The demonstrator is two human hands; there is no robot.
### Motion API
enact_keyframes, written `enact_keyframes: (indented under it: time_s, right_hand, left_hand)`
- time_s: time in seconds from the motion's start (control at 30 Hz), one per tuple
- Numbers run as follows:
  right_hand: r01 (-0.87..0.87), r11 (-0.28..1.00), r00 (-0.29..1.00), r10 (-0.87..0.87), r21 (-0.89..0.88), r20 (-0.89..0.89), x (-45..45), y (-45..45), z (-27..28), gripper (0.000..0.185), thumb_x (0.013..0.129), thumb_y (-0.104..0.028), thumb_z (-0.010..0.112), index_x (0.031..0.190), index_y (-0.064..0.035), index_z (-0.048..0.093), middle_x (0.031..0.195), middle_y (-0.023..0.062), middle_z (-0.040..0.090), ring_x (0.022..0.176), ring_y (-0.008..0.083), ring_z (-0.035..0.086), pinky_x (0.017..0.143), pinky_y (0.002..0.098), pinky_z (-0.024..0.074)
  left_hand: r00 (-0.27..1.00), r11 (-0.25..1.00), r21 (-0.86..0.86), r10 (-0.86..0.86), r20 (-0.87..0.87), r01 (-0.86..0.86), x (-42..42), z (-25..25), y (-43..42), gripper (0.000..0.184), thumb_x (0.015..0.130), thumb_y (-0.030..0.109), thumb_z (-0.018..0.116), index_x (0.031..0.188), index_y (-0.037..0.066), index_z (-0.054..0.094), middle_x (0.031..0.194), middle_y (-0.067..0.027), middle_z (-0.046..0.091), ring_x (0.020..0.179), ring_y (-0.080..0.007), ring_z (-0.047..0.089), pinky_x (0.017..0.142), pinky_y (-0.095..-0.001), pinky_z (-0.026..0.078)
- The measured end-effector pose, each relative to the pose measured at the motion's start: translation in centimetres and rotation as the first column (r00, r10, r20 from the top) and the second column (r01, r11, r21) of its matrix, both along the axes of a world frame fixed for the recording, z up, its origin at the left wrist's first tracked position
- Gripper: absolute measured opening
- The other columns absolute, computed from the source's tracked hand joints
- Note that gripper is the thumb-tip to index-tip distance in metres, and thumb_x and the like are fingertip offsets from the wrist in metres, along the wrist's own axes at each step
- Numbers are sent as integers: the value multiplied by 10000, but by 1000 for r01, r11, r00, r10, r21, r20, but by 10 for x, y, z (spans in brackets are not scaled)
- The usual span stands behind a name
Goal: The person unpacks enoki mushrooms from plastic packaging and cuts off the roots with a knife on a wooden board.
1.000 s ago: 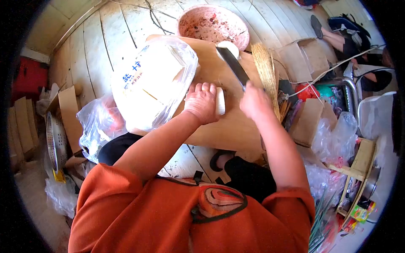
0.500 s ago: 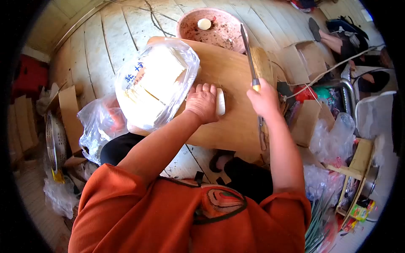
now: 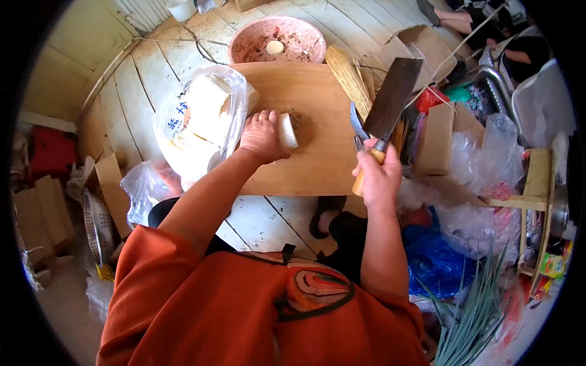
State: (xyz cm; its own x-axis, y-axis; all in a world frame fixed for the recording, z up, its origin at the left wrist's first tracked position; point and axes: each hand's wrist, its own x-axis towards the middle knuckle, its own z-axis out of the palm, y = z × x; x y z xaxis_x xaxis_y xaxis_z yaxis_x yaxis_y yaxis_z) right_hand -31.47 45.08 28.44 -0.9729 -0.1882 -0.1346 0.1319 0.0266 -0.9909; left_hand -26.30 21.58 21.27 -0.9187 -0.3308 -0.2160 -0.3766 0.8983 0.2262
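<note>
Our left hand [image 3: 262, 139] clamps the white piece [image 3: 289, 130], likely to steady it; our right hand [image 3: 382, 183] grips the cleaver [image 3: 394, 97], blade toward one o'clock, clear of it.

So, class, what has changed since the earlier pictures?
The white slice went from the far edge of the board into the pink basin; the cleaver swung right, its broad face showing. The right hand still grips it; the left hand still holds the white piece.
</note>
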Motion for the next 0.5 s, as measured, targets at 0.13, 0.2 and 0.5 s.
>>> enact_keyframes:
  time_s: [0.13,0.2,0.5]
  right_hand:
    - [72,996,993,-76,-54,-93,-2,5,17,203,806,-34,643,993,-8,569,767,29,588,541,84,544,500,239,466]
    - [63,998,994,-65,-29,-88,-3,10,27,213,803,-36,650,998,-8,570,768,26,593,573,88,548,527,248,467]
    - [0,993,993,14,119,-115,7,21,24,235,783,-86,658,993,-16,580,767,42,590,658,123,552,639,295,479]
  left_hand:
    - [997,999,-37,-41,-72,39,5,10,13,912,541,432,818,1263,39,424,1211,-185,496,1174,-354,469,1032,-440,364]
    - [981,996,-19,-94,-168,92,-1,18,23,869,533,388,806,1245,57,433,1163,-182,516,1131,-361,490,1007,-454,373]
    - [952,954,-157,-277,-130,256,-114,38,75,841,614,380,771,1291,57,389,1239,-157,493,1214,-316,454,1052,-524,288]
